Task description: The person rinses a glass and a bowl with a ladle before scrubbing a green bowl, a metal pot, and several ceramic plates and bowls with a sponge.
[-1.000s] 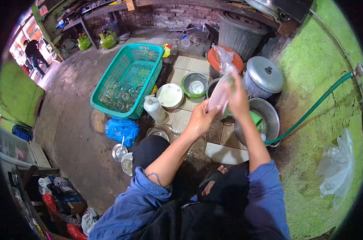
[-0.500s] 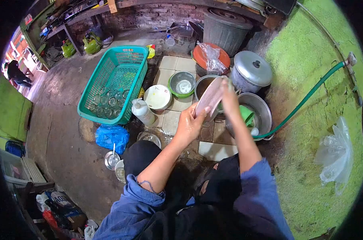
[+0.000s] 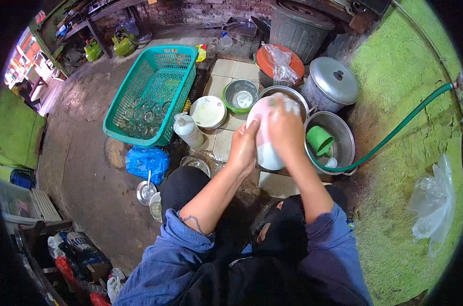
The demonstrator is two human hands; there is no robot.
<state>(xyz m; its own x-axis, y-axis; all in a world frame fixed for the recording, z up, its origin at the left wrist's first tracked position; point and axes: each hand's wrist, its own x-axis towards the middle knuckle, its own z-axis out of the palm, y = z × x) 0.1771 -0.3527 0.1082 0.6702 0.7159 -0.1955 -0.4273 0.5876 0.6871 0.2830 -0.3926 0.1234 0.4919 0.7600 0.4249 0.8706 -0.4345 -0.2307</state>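
A pale pink-and-white plate [image 3: 268, 157] is held tilted in front of me, above the rim of a metal pot [image 3: 304, 104]. My left hand [image 3: 243, 146] grips its left edge, thumb on the face. My right hand [image 3: 286, 127] is pressed on the plate's face with the fingers curled. A bit of green shows by its blurred fingertips, but I cannot make out what it is. Right of the hands, a larger metal pot [image 3: 350, 137] contains a green plastic cup [image 3: 319, 140] and the end of a green hose [image 3: 394, 133].
Drinking glasses lie in a teal basket [image 3: 109, 109] at left. Stacked white plates [image 3: 208, 112], a green-rimmed bowl [image 3: 240, 96] and a white bottle [image 3: 188, 131] stand on tiles. A lidded pot [image 3: 333, 84] is by the wall. A blue plastic bag [image 3: 147, 162] lies near my left knee.
The plate has turned its face more toward me and come lower. My right hand has moved down and left from the upper rim onto the face. The view has shifted slightly.
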